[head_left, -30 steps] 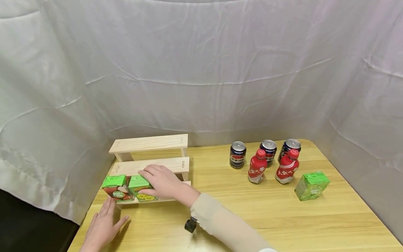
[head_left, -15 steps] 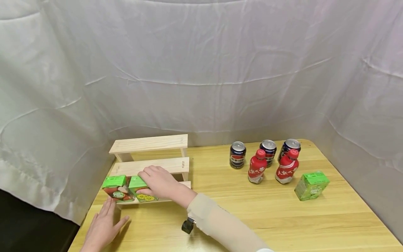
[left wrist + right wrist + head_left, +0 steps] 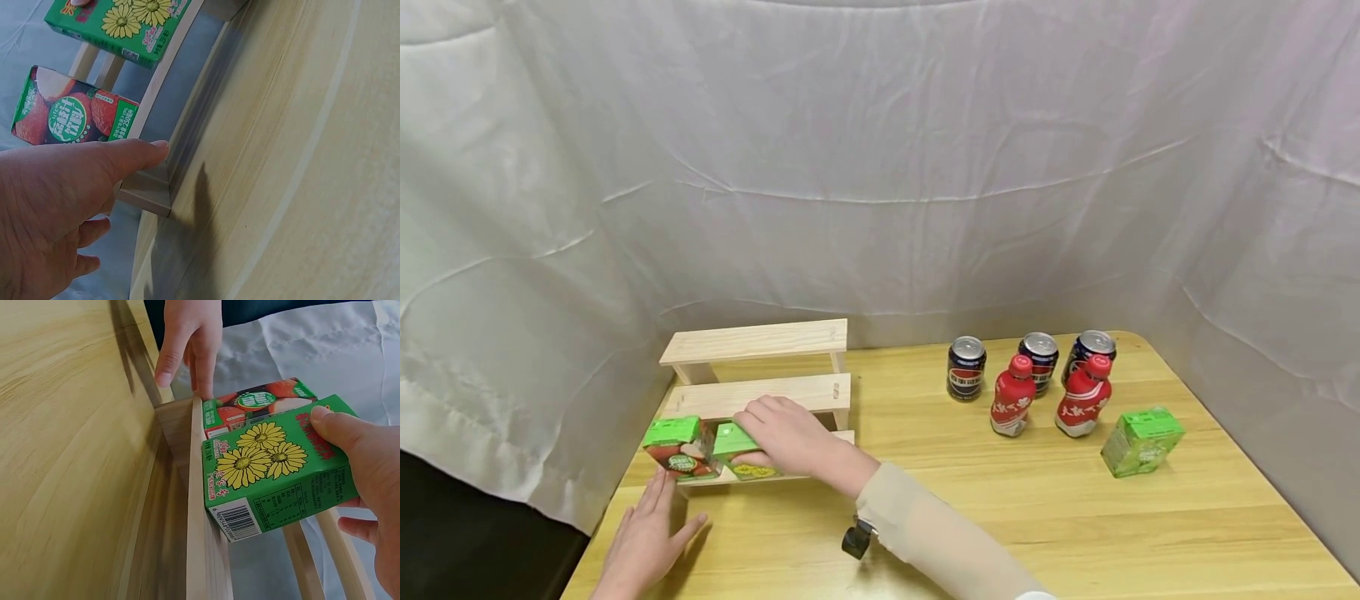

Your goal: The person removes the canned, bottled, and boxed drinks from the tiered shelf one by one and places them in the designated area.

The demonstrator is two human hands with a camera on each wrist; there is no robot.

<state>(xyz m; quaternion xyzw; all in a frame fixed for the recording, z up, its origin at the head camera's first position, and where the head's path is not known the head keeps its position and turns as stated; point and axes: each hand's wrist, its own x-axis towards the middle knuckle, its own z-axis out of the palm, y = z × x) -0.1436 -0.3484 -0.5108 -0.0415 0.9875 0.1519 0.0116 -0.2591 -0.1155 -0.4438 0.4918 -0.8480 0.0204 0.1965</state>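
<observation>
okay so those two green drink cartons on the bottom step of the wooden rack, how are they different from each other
The daisy carton shows yellow flowers on its front; the lychee carton shows red fruit. The right hand grips the daisy carton, while no hand holds the lychee carton; the left hand lies flat on the table near the rack's corner. The lychee carton sits at the rack's left end, the daisy carton beside it. Both are green boxes of similar size.

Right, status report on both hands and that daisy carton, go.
Right hand grips daisy carton on the rack's bottom step. Left hand flat on table, fingertip touching rack corner. Lychee carton stands close beside; nothing blocking.
</observation>
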